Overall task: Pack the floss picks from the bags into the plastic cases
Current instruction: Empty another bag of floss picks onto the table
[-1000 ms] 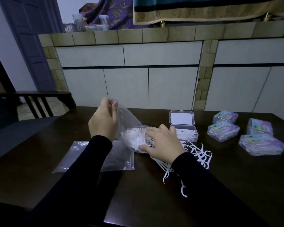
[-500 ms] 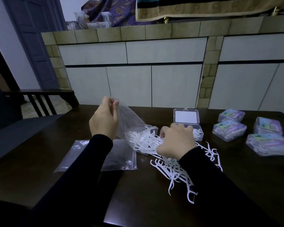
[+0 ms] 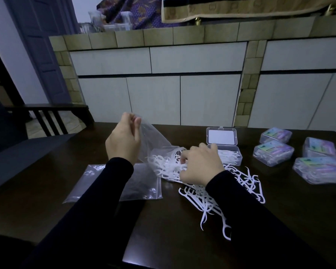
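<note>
My left hand [image 3: 123, 141] pinches the closed end of a clear plastic bag [image 3: 155, 144] and holds it tilted, mouth down toward the table. White floss picks [image 3: 164, 165] fill the bag's mouth. My right hand [image 3: 201, 165] sits at that mouth with its fingers curled among the picks; whether it grips any is hidden. A loose pile of floss picks [image 3: 209, 202] spreads over the dark table under my right forearm. Just behind my right hand stands an open clear plastic case [image 3: 229, 154], lid up, with picks inside.
An empty flat bag [image 3: 140, 185] lies under my left forearm. Several closed, filled cases with coloured labels [image 3: 273, 154] sit at the right of the table [image 3: 47, 187]. A dark chair stands at the far left, white cabinets behind.
My right hand went from the bag's mouth toward the open case, dragging picks out onto the table, then came back to the mouth. My left hand kept the bag lifted.
</note>
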### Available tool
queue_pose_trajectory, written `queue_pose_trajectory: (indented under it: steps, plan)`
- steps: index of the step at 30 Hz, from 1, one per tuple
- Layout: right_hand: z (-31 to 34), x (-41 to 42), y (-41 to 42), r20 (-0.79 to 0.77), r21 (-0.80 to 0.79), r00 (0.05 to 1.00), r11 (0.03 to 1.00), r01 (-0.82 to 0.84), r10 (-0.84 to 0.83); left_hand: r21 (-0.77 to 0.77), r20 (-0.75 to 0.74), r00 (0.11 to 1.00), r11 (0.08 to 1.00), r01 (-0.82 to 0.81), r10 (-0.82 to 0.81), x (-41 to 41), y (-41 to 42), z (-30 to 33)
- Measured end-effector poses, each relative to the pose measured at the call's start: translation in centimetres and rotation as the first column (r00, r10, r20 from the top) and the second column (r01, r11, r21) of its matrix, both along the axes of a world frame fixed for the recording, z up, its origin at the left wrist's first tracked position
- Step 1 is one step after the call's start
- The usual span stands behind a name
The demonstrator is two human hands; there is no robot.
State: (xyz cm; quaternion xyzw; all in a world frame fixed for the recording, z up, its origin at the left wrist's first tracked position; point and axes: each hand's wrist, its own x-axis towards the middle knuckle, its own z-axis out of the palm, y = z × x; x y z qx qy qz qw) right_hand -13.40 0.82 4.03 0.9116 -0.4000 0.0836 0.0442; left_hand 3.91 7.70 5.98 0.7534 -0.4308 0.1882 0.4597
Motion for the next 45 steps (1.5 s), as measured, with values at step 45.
queue_pose_trajectory:
  steps: [45]
  plan:
    - [-1.3, 2.0, 0.0, 0.179, 0.029, 0.966, 0.980, -0.195, 0.187, -0.144, -0.082, 0.996, 0.989, 0.025, -0.037, 0.2, 0.4, 0.2]
